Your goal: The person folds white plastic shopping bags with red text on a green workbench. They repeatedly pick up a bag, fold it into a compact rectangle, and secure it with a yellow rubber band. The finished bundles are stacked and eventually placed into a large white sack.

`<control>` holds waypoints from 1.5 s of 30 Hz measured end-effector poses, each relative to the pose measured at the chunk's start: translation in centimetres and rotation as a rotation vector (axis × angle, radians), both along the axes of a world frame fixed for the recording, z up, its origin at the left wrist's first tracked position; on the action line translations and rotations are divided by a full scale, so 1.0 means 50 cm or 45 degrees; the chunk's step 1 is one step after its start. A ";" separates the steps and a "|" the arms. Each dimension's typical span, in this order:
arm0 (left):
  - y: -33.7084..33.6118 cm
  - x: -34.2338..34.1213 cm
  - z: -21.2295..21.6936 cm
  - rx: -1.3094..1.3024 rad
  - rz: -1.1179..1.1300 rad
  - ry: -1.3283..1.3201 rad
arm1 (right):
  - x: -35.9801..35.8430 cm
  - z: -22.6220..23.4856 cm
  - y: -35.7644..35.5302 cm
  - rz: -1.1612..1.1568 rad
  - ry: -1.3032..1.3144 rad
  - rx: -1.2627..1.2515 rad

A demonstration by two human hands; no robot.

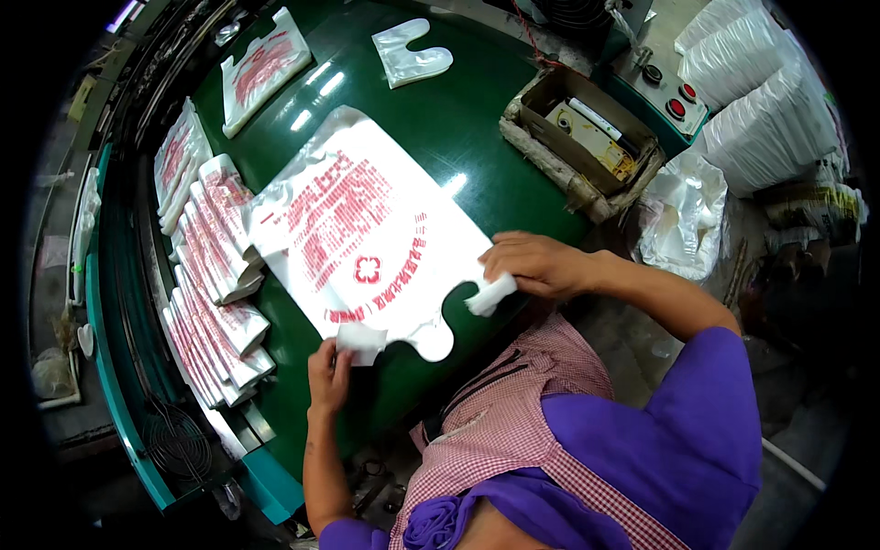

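A flat white plastic vest bag (371, 211) with red print lies on the green table before me, perhaps a thin stack of them. Its handle end, with a rounded tab between two cut-outs, points toward my body. My left hand (328, 376) pinches the folded-over handle at the near left corner. Over at the right corner, my right hand (541, 263) has its fingers closed on the other handle, whose white end sticks out below them. The far end of the bag rests flat and looks slightly crinkled.
Folded printed bags (215, 289) overlap in rows along the table's left side. Another bag stack (266, 73) lies far left, near a white plastic offcut (411, 53). Rightward stand a worn box (582, 137) holding a marker, a control panel (667, 96) and white bag bundles (761, 92).
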State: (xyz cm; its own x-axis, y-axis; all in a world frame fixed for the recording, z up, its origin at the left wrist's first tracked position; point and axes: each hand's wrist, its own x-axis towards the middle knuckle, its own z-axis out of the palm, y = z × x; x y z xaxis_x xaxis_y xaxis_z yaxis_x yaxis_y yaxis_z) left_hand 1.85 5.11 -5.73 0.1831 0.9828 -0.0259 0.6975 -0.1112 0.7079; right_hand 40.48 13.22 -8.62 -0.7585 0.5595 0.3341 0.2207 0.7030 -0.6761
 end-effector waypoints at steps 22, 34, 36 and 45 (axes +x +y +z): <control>0.099 0.142 0.012 0.150 -0.266 0.397 | -0.215 0.015 0.082 -0.187 -0.098 0.281; 0.071 0.152 0.008 0.528 -0.334 0.831 | -0.202 -0.017 0.037 -0.109 -0.171 0.384; 0.085 0.133 -0.022 0.533 -0.228 0.764 | -0.199 0.013 -0.007 -0.072 0.153 0.260; 0.071 0.068 0.008 0.058 -0.333 0.077 | -0.153 -0.003 0.046 -0.010 1.446 -1.855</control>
State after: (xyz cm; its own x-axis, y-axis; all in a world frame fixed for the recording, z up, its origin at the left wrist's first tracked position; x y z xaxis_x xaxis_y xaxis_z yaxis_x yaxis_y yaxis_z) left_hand 5.23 8.63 -5.34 0.4304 0.9026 -0.0017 0.6816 -0.3238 0.6562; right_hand 32.85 15.53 -8.79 -0.5376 0.8401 -0.0724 -0.7191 -0.5016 -0.4809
